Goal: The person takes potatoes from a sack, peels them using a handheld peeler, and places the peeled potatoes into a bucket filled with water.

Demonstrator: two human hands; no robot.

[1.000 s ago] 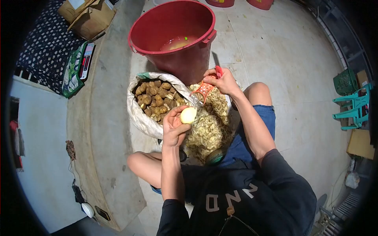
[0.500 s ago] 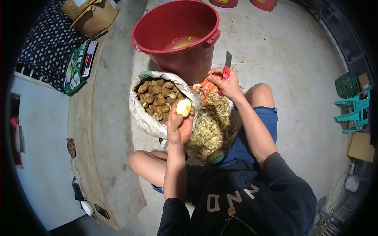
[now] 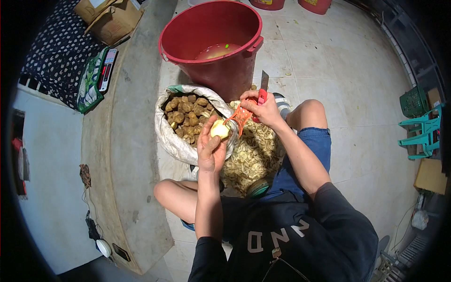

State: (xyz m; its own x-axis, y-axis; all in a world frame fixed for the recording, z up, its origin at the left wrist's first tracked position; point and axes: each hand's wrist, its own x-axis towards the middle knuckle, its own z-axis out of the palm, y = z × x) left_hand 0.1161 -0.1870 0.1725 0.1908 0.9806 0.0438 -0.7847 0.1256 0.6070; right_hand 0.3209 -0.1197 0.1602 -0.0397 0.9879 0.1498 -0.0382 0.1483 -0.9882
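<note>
Closer to the pale tuber (image 3: 219, 129) gripped by the left hand (image 3: 211, 154), the orange peeler (image 3: 241, 115) is brought, clasped in the right hand (image 3: 266, 111); peeling seems underway, steady support being needed.

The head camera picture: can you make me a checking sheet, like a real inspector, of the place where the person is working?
Surface: pale tiled floor, with some marks.
Job's things: white sack of brown tubers; red bucket with some liquid inside.
Clutter: heap of peelings between the person's legs; dark flat object on the ledge.
Hands: left hand holds a pale peeled piece; right hand holds an orange holed tool and a red-handled knife. Whether tool and piece touch is unclear.
Cables: dark cord at the ledge, far from the hands.
Surroundings: cardboard box, scale, teal chair.
</note>
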